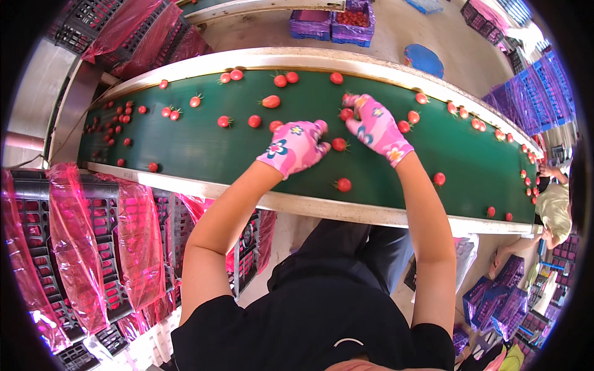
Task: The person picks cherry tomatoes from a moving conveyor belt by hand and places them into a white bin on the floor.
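Note:
Both my hands wear pink gloves with a flower pattern and are over a green conveyor belt scattered with small red tomatoes. My right hand has its thumb and fingers closed around a cherry tomato. My left hand is curled, its palm side hidden, so what it may hold does not show. One tomato lies against the back edge of the left glove. Between the hands rests another tomato with a green stem, and a further tomato lies nearer me.
Pale rails border the belt. Black crates with pink plastic film stand at the near left. Beyond the belt are blue crates, one holding tomatoes, and a round blue stool. Another person is at the right end.

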A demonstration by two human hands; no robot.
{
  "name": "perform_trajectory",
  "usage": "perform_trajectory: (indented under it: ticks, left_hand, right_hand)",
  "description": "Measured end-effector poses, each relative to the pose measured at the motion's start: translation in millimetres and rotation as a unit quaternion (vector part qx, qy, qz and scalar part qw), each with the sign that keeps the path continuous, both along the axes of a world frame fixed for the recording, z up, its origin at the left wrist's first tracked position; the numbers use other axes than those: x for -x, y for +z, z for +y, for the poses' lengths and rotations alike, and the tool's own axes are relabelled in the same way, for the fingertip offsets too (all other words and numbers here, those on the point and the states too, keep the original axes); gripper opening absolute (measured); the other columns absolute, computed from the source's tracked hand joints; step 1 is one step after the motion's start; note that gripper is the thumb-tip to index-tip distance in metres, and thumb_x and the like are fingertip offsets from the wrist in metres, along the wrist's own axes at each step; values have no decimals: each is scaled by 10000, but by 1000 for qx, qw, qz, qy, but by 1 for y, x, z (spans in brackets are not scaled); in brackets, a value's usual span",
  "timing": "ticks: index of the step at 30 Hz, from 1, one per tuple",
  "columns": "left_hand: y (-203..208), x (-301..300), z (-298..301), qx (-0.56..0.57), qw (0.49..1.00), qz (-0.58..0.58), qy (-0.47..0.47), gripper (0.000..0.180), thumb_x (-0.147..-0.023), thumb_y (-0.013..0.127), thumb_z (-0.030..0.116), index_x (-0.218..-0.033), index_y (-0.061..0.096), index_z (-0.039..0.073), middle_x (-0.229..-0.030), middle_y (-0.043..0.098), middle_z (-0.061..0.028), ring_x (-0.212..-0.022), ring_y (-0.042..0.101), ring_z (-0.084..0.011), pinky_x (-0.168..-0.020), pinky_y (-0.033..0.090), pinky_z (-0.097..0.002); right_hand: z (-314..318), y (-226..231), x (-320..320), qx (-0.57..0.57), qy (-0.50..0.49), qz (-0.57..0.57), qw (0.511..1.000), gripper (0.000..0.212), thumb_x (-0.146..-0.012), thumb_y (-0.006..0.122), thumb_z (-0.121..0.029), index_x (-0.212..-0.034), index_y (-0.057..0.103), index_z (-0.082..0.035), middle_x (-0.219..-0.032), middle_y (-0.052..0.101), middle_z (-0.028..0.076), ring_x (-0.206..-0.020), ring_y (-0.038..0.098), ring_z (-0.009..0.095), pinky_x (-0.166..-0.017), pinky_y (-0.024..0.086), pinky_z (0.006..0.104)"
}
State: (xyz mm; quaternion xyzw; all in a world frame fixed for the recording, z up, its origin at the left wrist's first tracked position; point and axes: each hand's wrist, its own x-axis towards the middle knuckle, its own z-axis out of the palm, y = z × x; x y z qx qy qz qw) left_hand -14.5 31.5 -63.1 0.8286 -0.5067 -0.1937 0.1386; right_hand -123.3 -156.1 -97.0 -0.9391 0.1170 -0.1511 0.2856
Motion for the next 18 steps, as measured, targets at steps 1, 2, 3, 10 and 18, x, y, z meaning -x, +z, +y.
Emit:
perform_trajectory:
  ticks: [1,2,3,10,18]
  left_hand:
    - [0,-3,4,15,996,78,-39,291,-882,659,309,-1084,641,101,-951,690,-111,-938,655,-303,-793,508,-384]
    - [0,-6,8,30,984,155,-78,292,-880,669,321,-1069,652,99,-914,685,-107,-919,656,-294,-792,505,-375]
    - [8,-7,9,28,972,224,-58,270,-872,692,298,-1050,666,97,-863,670,-83,-846,647,-229,-778,505,-334]
    - [-5,-103,14,138,955,163,204,275,-883,684,216,-1115,654,71,-926,679,-59,-845,638,-155,-804,503,-293]
    - [-46,-118,-58,80,988,91,92,404,-884,697,231,-1228,589,50,-1044,699,-87,-930,656,-193,-818,518,-325]
  right_hand:
    - [11,3,-1,86,7,41,995,334,-818,677,-156,-1137,611,-83,-1016,631,128,-960,640,308,-773,521,398]
    - [19,10,-1,172,14,81,982,332,-817,674,-169,-1134,615,-91,-1023,623,131,-977,633,324,-774,523,418]
    - [20,17,-2,193,21,139,971,380,-836,670,-211,-1192,598,-97,-991,612,136,-933,626,315,-782,521,412]
    - [-3,2,6,-38,-40,63,996,239,-894,629,-215,-1079,604,-67,-981,668,137,-886,666,312,-734,521,384]
    - [-36,22,12,-751,-103,-235,608,298,-951,581,-166,-1207,542,-19,-1003,624,129,-836,598,197,-707,500,302]
